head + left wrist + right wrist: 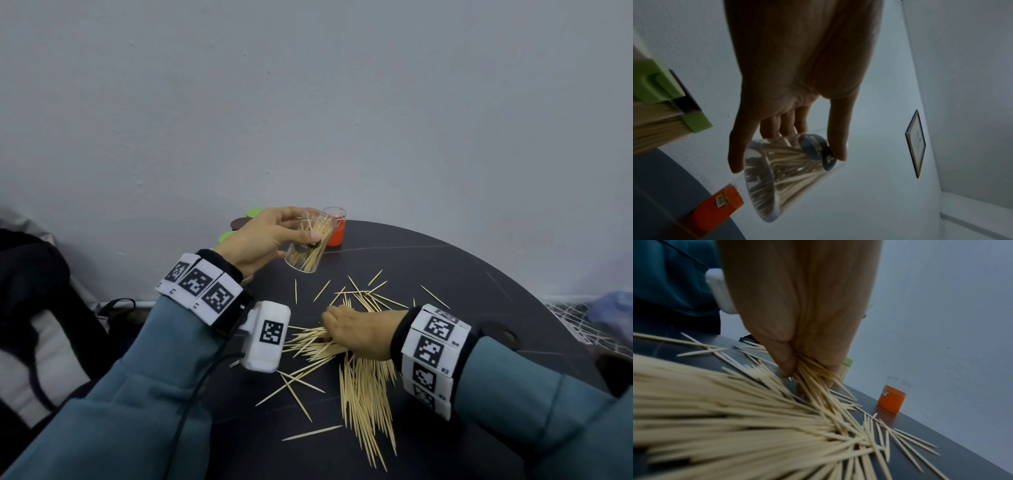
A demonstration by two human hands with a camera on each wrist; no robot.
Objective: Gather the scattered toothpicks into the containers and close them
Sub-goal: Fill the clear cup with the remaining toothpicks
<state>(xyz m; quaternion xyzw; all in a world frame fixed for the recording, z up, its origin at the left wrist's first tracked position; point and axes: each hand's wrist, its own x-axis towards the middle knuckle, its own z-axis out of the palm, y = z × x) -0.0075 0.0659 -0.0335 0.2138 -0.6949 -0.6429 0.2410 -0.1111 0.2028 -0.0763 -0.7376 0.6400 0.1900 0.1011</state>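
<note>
Head view: left hand (263, 240) gripping a tilted clear container (308, 245) partly filled with toothpicks, just in front of an orange-lidded container (335, 230) at the far edge of the dark desk (462, 274). Right hand (359, 330) down on the scattered toothpicks (366, 404), nearer than the orange-lidded one.

Left wrist: fingers (736, 154) and thumb curled round the clear container's wall.

Right wrist: fingertips (785, 366) pinching a bundle of toothpicks against the desk.

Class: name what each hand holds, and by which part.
Left hand: clear container, grip round its side wall. Right hand: a bunch of toothpicks, pinched near one end.
</note>
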